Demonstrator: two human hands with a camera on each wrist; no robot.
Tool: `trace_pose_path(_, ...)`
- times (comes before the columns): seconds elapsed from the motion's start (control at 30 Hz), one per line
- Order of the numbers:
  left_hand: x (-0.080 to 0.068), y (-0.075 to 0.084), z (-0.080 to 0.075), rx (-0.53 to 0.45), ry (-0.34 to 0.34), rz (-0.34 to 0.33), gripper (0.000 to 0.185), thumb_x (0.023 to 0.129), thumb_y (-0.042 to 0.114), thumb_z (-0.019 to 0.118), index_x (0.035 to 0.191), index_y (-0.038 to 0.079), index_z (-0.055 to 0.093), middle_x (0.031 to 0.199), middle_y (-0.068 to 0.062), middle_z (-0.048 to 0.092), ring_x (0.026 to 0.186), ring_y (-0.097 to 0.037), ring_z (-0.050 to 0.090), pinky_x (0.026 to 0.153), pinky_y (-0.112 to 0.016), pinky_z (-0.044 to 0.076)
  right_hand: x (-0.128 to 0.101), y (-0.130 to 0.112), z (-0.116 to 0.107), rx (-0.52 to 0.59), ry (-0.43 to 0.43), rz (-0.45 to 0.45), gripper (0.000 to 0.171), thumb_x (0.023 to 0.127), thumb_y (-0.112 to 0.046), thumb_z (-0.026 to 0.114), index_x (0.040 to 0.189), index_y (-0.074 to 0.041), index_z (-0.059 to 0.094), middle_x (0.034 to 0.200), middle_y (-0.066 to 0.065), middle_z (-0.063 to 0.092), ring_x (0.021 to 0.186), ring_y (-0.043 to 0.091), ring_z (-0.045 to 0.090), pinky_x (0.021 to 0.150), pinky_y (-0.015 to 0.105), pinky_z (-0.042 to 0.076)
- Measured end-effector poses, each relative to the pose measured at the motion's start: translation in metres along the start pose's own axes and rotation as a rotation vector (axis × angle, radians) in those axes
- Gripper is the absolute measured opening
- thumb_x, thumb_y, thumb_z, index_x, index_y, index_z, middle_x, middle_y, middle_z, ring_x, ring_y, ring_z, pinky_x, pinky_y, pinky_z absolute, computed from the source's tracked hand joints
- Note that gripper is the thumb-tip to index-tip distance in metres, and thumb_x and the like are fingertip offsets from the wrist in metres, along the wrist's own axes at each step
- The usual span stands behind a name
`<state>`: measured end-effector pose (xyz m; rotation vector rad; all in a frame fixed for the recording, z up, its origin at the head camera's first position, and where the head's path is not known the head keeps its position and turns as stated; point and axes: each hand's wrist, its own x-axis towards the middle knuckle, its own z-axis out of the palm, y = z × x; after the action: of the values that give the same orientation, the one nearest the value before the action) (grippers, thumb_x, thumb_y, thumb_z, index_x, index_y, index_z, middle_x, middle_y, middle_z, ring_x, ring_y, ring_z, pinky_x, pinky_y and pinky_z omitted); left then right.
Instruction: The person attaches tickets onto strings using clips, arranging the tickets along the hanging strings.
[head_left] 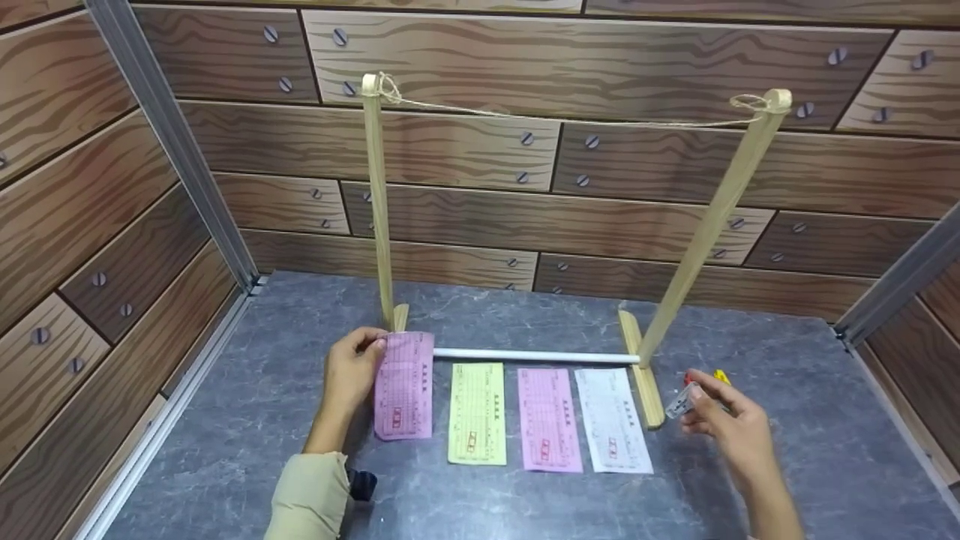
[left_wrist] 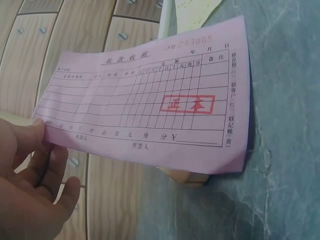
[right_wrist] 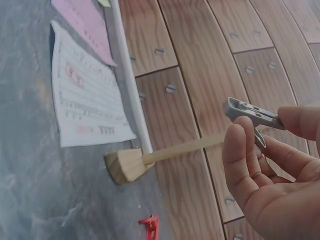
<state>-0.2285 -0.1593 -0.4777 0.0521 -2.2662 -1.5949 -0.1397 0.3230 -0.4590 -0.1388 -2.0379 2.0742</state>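
The left hand (head_left: 351,373) pinches the pink slip (head_left: 405,386) by one edge; it could crease. The right hand (head_left: 731,431) grasps a grey clip (head_left: 681,401), probably loosely, near the bench's right edge.

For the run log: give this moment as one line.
left hand holds pink slip | right hand pinches grey clip | three slips flat on table

head high, wrists close, sharing slips (head_left: 611,420)
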Motion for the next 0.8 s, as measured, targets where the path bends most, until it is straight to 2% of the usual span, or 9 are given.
trace_pose_path(0.1,0.001,0.003,0.0,-0.017,0.008,-0.011,0.01,0.094,-0.003,0.064,0.098,-0.001,0.073,0.088,-0.01,0.068,0.081,-0.021,0.058,0.072,-0.03,0.046,0.001,-0.006,0.003,-0.027,-0.009,-0.01,0.022,0.1,-0.004,0.062,0.118,-0.012,0.072,0.097,0.009,0.062,0.066,0.019,0.064,0.058,0.03,0.057)
trace_pose_path(0.2,0.003,0.008,0.0,-0.019,0.013,0.0,0.009,0.094,-0.002,0.065,0.097,-0.001,0.073,0.085,-0.009,0.067,0.078,-0.02,0.056,0.069,-0.028,0.045,0.003,-0.013,0.005,-0.063,-0.007,-0.025,0.022,0.1,-0.006,0.062,0.116,-0.017,0.073,0.089,0.01,0.064,0.063,0.018,0.063,0.054,0.028,0.054)
trace_pose_path(0.33,0.007,0.014,-0.001,-0.033,0.021,0.03,0.008,0.094,-0.001,0.065,0.096,-0.002,0.073,0.083,-0.009,0.066,0.075,-0.019,0.056,0.067,-0.026,0.044,0.005,-0.023,0.006,-0.095,-0.018,-0.056,0.025,0.099,-0.006,0.064,0.122,-0.014,0.072,0.08,0.01,0.063,0.062,0.017,0.061,0.051,0.027,0.052)
trace_pose_path(0.43,0.01,0.018,-0.001,-0.045,0.025,0.045,0.008,0.094,-0.001,0.065,0.097,-0.002,0.073,0.083,-0.009,0.066,0.075,-0.019,0.056,0.067,-0.026,0.044,0.006,-0.029,0.007,-0.094,-0.034,-0.08,0.029,0.098,-0.003,0.065,0.124,-0.014,0.07,0.084,0.01,0.063,0.063,0.016,0.061,0.051,0.026,0.052)
trace_pose_path(0.6,0.015,0.027,-0.001,-0.044,0.03,0.062,0.008,0.094,0.001,0.066,0.096,-0.001,0.074,0.081,-0.008,0.066,0.073,-0.017,0.055,0.065,-0.025,0.043,0.01,-0.04,0.01,-0.053,-0.045,-0.087,0.028,0.095,0.001,0.067,0.118,-0.015,0.071,0.087,0.01,0.062,0.063,0.016,0.062,0.05,0.025,0.051)
trace_pose_path(0.8,0.021,0.04,0.0,-0.077,0.026,0.11,0.008,0.093,-0.001,0.067,0.096,-0.002,0.074,0.083,-0.01,0.068,0.073,-0.017,0.056,0.065,-0.025,0.044,0.013,-0.049,0.015,0.048,-0.072,-0.099,0.022,0.095,0.006,0.064,0.116,-0.001,0.068,0.086,0.012,0.064,0.061,0.018,0.064,0.051,0.026,0.053)
